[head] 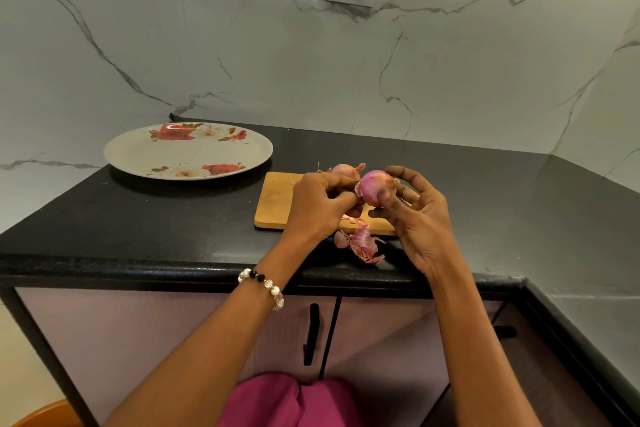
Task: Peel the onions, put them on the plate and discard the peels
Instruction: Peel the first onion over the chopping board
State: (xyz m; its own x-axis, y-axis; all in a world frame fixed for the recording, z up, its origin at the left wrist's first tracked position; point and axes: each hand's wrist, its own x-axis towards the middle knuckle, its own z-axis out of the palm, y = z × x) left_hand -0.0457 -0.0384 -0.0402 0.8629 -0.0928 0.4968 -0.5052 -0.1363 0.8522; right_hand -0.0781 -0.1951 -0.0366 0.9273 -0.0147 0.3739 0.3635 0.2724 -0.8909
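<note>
Mid-peel above the cutting board, plate bare.
Right hand cradled the onion in curled fingers; left hand pinched its skin. Loose peels near the counter edge could likely drop off.

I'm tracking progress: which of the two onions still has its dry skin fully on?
The onion lying on the cutting board, behind the hands; its papery skin and stem tip are intact. The held onion already shows glossy purple flesh.
</note>
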